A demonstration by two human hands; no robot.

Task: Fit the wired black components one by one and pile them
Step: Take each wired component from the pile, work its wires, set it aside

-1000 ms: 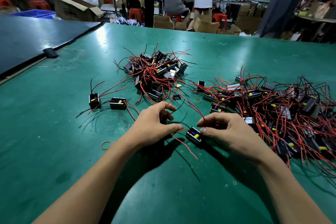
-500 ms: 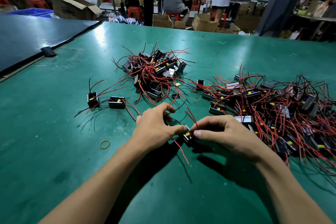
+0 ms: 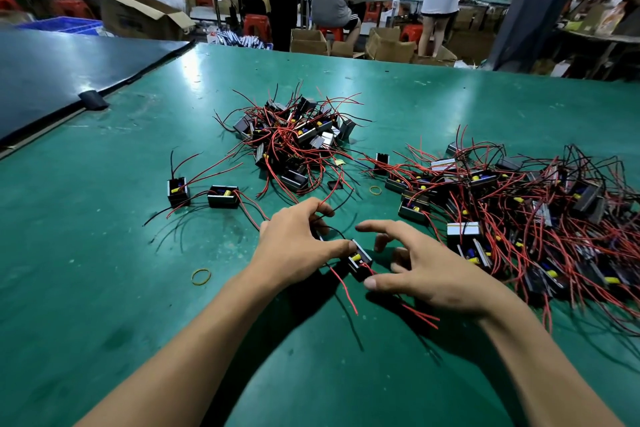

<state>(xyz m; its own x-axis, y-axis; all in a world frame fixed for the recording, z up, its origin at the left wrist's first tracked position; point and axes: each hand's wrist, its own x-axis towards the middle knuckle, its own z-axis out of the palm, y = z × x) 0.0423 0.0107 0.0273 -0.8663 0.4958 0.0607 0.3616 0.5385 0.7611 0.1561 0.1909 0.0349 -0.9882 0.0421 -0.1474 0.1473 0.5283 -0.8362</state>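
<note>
Head view: two bare forearms reach in over the green table [image 3: 104, 288], and the hands meet near its middle.
Left hand [image 3: 298, 248]: fingers are curled over the leads, with the thumb pressed on one end of the wired black component [image 3: 360, 262]. I can't see how it grips the far side.
Right hand [image 3: 429, 270]: spread wide and holding nothing, with the thumb tip just beside the component.
Component: sits on the table between the two hands, open face up with a yellow part showing. Red leads [image 3: 346, 291] trail toward the person.
Handling: it looks light and rigid, a small hard shell. The leads look thin and floppy and likely to snag on others.
Where to hold: I'd pinch the shell's side walls, not the wires.
Rubber band [image 3: 201, 277]: lies alone to the left.
Loose pair [image 3: 222, 196]: two components set apart, farther left.
Middle pile [image 3: 294, 142]: a tangled heap beyond the hands.
Right heap [image 3: 519, 211]: larger, and it sprawls to the table edge.
Far end: cardboard boxes [image 3: 138, 14], with people at benches behind them.
</note>
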